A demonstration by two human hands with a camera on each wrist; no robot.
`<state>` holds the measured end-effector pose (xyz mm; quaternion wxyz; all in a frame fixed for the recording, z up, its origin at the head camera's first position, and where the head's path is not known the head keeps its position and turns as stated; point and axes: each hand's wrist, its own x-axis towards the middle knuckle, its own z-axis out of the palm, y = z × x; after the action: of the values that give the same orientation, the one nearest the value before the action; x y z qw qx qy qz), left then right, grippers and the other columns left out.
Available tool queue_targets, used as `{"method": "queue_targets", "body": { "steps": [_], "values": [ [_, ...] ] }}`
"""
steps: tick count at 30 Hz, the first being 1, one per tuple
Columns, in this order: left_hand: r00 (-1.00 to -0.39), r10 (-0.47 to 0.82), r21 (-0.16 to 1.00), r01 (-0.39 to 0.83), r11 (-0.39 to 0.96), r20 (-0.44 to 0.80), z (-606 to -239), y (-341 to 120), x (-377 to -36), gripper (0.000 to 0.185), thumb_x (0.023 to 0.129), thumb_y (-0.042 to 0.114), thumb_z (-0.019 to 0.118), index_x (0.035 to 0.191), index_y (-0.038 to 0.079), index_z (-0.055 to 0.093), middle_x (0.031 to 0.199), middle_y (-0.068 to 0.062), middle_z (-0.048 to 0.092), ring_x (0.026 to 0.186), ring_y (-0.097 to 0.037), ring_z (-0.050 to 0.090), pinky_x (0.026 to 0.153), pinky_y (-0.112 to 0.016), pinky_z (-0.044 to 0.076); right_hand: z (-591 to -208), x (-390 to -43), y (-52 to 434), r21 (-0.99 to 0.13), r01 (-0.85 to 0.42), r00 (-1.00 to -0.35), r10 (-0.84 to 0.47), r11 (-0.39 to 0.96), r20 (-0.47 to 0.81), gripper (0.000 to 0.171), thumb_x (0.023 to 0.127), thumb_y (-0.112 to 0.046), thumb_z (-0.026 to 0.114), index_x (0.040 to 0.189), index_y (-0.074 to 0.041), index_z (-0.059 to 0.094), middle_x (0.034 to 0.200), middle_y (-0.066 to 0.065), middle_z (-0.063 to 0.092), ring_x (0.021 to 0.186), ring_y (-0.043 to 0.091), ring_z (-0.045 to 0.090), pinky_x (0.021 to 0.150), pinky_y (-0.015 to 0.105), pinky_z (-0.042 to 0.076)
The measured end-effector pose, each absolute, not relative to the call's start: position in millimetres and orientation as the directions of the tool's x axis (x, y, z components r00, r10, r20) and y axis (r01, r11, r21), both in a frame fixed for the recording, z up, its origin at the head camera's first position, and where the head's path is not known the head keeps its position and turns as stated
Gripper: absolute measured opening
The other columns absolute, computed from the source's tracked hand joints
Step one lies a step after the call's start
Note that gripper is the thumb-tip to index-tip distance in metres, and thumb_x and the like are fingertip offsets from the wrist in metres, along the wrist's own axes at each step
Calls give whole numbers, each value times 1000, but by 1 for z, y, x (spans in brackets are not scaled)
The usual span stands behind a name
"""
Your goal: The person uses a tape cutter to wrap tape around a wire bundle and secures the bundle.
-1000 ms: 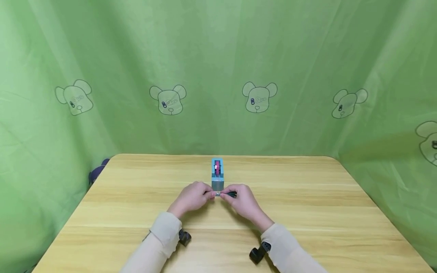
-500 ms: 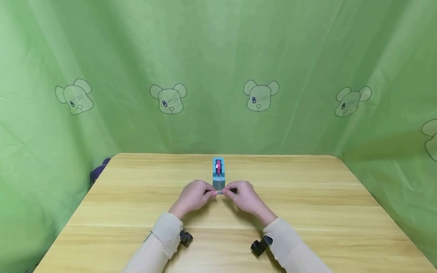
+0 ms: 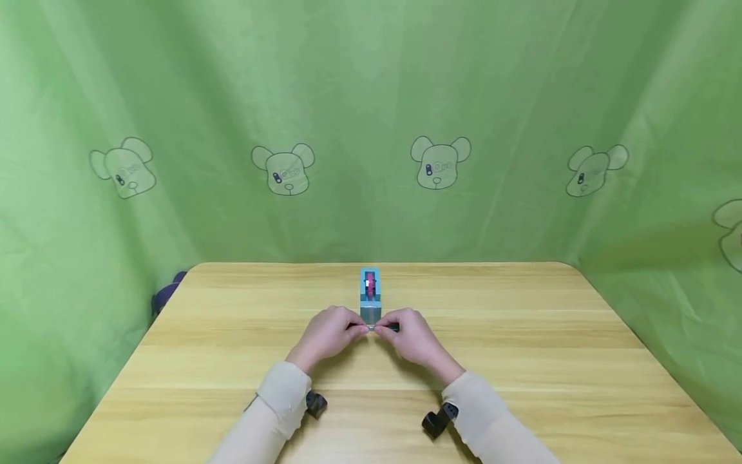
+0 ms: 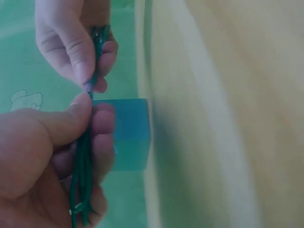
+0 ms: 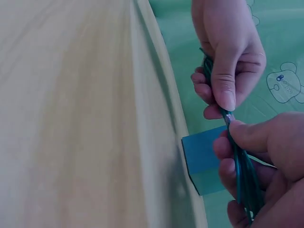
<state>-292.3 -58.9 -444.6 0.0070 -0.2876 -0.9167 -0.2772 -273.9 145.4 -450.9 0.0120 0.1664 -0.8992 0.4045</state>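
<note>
Green cord bundle, pinched between left hand and right hand just before the blue dispenser mid-table, could splay apart if either thumb's pinch loosens.

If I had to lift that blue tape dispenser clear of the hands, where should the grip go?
Take the blue block-shaped tape dispenser by its two long flat side walls, coming from above at its far half. It stands narrow and upright, and the left hand and right hand crowd its near end.
</note>
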Motion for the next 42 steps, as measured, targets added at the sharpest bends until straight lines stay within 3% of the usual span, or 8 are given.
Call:
{"method": "queue_targets", "body": {
  "steps": [9, 18, 22, 25, 28, 32, 38, 42],
  "values": [
    [-808, 589, 529, 505, 682, 12, -434, -59, -297, 28, 102, 27, 56, 86, 11, 73, 65, 5, 63, 53, -8, 47, 57, -27, 43, -454, -272, 143, -684, -367, -930, -261, 630, 259, 7, 89, -13, 74, 94, -15, 79, 88, -5, 73, 84, 12, 68, 78, 35, 55],
    [-793, 608, 526, 525, 669, 19, -436, -59, -303, 31, 101, 24, 59, 76, 13, 72, 64, 0, 66, 50, -7, 45, 55, -25, 41, -456, -273, 140, -685, -362, -932, -240, 633, 271, 7, 87, -12, 76, 92, -15, 79, 87, -5, 73, 84, 12, 67, 79, 36, 55],
    [-793, 608, 517, 538, 665, 43, -439, -60, -304, 30, 100, 25, 61, 74, 14, 72, 62, 1, 64, 50, -6, 44, 56, -24, 43, -454, -273, 140, -643, -343, -939, -230, 684, 257, 5, 86, -17, 77, 91, -19, 80, 87, -7, 74, 87, 14, 68, 95, 45, 41],
    [-788, 612, 507, 556, 658, 69, -441, -60, -305, 30, 99, 25, 62, 74, 14, 73, 58, 6, 59, 50, -5, 43, 56, -24, 42, -451, -275, 140, -595, -360, -932, -254, 718, 257, 5, 86, -21, 78, 91, -21, 80, 86, -10, 74, 87, 13, 67, 92, 48, 32],
    [-786, 611, 499, 568, 654, 95, -442, -61, -304, 28, 98, 24, 63, 74, 14, 74, 55, 10, 53, 49, -5, 42, 55, -24, 42, -449, -278, 143, -621, -377, -925, -308, 687, 221, 6, 88, -20, 76, 93, -19, 80, 87, -7, 74, 81, 11, 65, 90, 43, 41],
    [-793, 595, 517, 567, 642, 131, -442, -60, -303, 22, 97, 21, 66, 80, 12, 77, 59, 10, 58, 51, -5, 44, 57, -24, 43, -447, -283, 150, -724, -351, -918, -372, 594, 140, 10, 93, -14, 69, 97, -11, 79, 92, 1, 74, 79, 12, 63, 75, 34, 53],
    [-816, 553, 518, 552, 654, 172, -446, -56, -301, 13, 94, 21, 69, 95, 14, 80, 85, 8, 73, 61, -2, 55, 68, -25, 51, -446, -286, 154, -762, -325, -905, -418, 559, 79, 13, 96, -10, 64, 98, -5, 77, 89, 6, 72, 77, 17, 61, 72, 32, 51],
    [-830, 526, 492, 541, 682, 183, -445, -56, -300, 12, 93, 24, 71, 94, 17, 81, 85, 10, 72, 63, -2, 56, 69, -26, 51, -449, -285, 151, -753, -338, -913, -389, 564, 118, 10, 94, -10, 67, 96, -7, 77, 87, 3, 72, 76, 15, 60, 71, 32, 52]
  ]
}}
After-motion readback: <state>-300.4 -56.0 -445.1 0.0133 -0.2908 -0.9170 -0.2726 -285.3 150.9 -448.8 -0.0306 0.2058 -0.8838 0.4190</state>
